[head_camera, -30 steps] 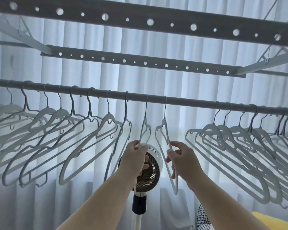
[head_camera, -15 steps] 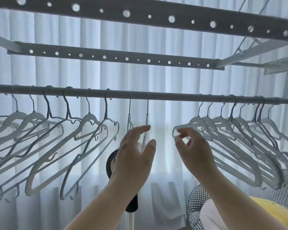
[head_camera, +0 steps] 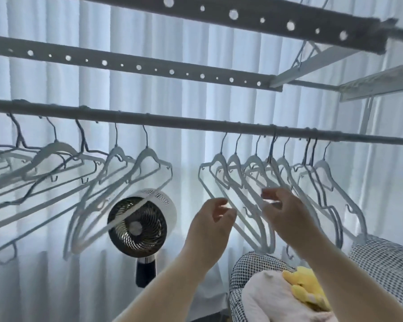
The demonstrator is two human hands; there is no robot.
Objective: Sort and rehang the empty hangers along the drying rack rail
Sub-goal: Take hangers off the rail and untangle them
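Slim pale-grey hangers (head_camera: 149, 159) with thin wire hooks and small notched shoulders hang in two fanned clusters from the round dark rail (head_camera: 196, 124), with a gap between them, in front of a pleated sheer curtain (head_camera: 191, 101) and a round grille fan (head_camera: 137, 226). Half a second ago both hands were at that gap; they are now further right, at the right-hand cluster. The left hand (head_camera: 211, 223) closes thumb and curled fingers round the sloping arm of the end hanger (head_camera: 219, 160) there. The right hand (head_camera: 286, 217) is blurred, its fingers half-curled among the next hangers, and I cannot tell whether it grips anything.
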